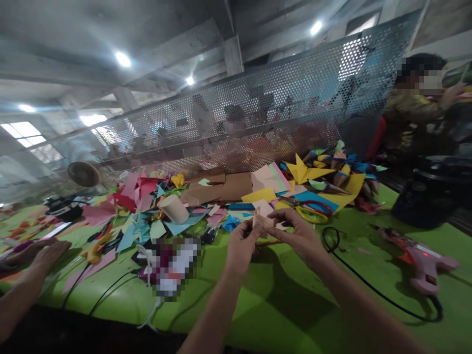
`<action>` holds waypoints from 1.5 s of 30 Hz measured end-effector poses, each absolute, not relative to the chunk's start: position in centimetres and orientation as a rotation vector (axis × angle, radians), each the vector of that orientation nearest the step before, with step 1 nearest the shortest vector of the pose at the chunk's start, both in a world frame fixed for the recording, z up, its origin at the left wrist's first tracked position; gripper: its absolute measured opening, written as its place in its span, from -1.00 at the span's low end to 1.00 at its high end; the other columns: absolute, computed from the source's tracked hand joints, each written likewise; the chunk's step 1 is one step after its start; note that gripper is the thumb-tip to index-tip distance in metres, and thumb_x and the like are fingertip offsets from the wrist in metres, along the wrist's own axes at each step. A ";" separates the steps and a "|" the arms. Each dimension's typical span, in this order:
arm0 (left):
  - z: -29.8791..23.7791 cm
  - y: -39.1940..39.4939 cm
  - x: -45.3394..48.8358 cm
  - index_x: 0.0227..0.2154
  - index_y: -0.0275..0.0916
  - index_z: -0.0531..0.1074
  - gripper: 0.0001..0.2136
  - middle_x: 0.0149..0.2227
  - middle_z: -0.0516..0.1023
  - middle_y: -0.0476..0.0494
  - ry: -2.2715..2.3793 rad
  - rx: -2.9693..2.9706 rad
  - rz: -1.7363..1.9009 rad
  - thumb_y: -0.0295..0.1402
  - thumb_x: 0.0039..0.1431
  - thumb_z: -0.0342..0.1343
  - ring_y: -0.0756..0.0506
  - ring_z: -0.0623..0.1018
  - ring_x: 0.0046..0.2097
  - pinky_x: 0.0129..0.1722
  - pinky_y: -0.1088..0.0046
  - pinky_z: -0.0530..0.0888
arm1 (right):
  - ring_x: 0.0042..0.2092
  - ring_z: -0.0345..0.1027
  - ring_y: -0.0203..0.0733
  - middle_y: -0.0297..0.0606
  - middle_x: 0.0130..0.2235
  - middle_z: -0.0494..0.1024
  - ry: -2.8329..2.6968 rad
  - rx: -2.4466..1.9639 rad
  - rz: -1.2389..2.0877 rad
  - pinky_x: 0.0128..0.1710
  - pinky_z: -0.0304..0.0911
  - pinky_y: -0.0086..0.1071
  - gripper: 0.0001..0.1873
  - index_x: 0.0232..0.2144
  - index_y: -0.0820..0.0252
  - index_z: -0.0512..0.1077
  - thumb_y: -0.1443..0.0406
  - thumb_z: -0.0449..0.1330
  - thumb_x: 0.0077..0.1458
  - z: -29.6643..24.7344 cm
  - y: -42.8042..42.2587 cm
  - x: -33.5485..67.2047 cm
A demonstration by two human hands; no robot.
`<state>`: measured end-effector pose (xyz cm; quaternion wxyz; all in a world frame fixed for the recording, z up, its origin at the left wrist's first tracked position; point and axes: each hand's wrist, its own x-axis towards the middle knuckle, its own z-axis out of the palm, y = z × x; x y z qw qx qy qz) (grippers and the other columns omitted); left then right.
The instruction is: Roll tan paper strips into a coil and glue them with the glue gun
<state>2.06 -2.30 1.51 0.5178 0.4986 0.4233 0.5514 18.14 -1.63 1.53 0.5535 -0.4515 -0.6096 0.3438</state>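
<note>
Two hands of ours, left hand (pixel 240 242) and right hand (pixel 300 234), pinch a folded peach paper piece (pixel 263 221) between them, above the green tabletop (pixel 206 295); a pink hot-glue gun (pixel 424 260) lies to our right.

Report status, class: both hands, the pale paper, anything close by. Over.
Left hand and right hand both pinching pale folded paper. Paper held above green tabletop. Scissors just beyond right hand; pink glue gun off to the right.
</note>
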 end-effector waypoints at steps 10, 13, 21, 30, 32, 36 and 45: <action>1.4 -1.4 3.4 -0.23 -0.28 0.53 -0.72 -0.23 0.62 -0.14 1.062 1.060 1.545 -0.22 0.03 0.26 -0.11 0.54 -0.16 -0.09 0.39 0.42 | -0.23 0.42 -0.13 -0.19 -0.18 0.48 -1.436 -0.930 0.630 -0.22 0.38 -0.25 -0.73 -0.11 0.10 0.41 0.27 0.23 0.10 1.2 -3.2 16.3; 1.3 -1.8 4.0 -0.27 -0.26 0.54 -0.72 -0.24 0.62 -0.13 1.052 1.109 1.523 -0.17 0.04 0.26 -0.12 0.54 -0.16 -0.08 0.38 0.42 | -0.14 0.45 -0.09 -0.15 -0.13 0.50 -1.426 -0.906 0.665 -0.14 0.38 -0.22 -0.70 -0.06 0.11 0.40 0.29 0.21 0.12 0.9 -3.1 15.9; 2.1 -2.4 4.2 -0.29 -0.23 0.45 -0.77 -0.30 0.55 -0.04 0.958 1.206 1.581 -0.29 0.02 0.31 -0.03 0.51 -0.23 -0.16 0.46 0.42 | -0.18 0.49 -0.06 -0.18 -0.18 0.59 -1.363 -0.909 0.800 -0.16 0.40 -0.22 -0.72 -0.13 0.12 0.50 0.22 0.25 0.08 1.5 -3.1 16.1; 3.0 -2.6 3.0 -0.43 -0.27 0.46 -0.81 -0.39 0.53 -0.02 0.939 1.138 1.373 -0.31 -0.05 0.33 -0.01 0.49 -0.33 -0.29 0.51 0.40 | -0.15 0.48 -0.04 -0.14 -0.13 0.61 -1.387 -0.903 0.884 -0.11 0.37 -0.19 -0.66 -0.13 0.17 0.53 0.16 0.29 0.03 1.7 -3.2 16.3; 3.0 -2.6 2.7 -0.40 -0.26 0.48 -0.82 -0.37 0.55 -0.02 0.964 1.142 1.334 -0.32 -0.05 0.31 0.00 0.49 -0.34 -0.31 0.51 0.39 | -0.18 0.47 -0.04 -0.14 -0.18 0.62 -1.369 -0.931 0.901 -0.16 0.38 -0.21 -0.66 -0.18 0.18 0.53 0.13 0.31 0.01 1.6 -3.2 16.4; 2.6 -2.4 2.2 -0.35 -0.27 0.51 -0.84 -0.33 0.57 -0.07 0.977 1.199 1.306 -0.33 -0.02 0.26 -0.03 0.50 -0.28 -0.23 0.48 0.40 | -0.23 0.47 -0.05 -0.15 -0.26 0.62 -1.306 -0.976 0.971 -0.25 0.40 -0.25 -0.64 -0.24 0.19 0.52 0.08 0.33 -0.03 1.2 -2.9 16.5; 1.3 -1.6 1.8 -0.12 -0.23 0.44 -0.66 -0.21 0.57 -0.15 1.040 1.367 1.389 -0.33 0.02 0.28 -0.08 0.54 -0.18 -0.19 0.43 0.43 | -0.26 0.46 -0.06 -0.17 -0.33 0.60 -1.268 -0.922 1.053 -0.22 0.39 -0.22 -0.64 -0.33 0.17 0.53 0.06 0.38 -0.11 1.1 -2.6 16.5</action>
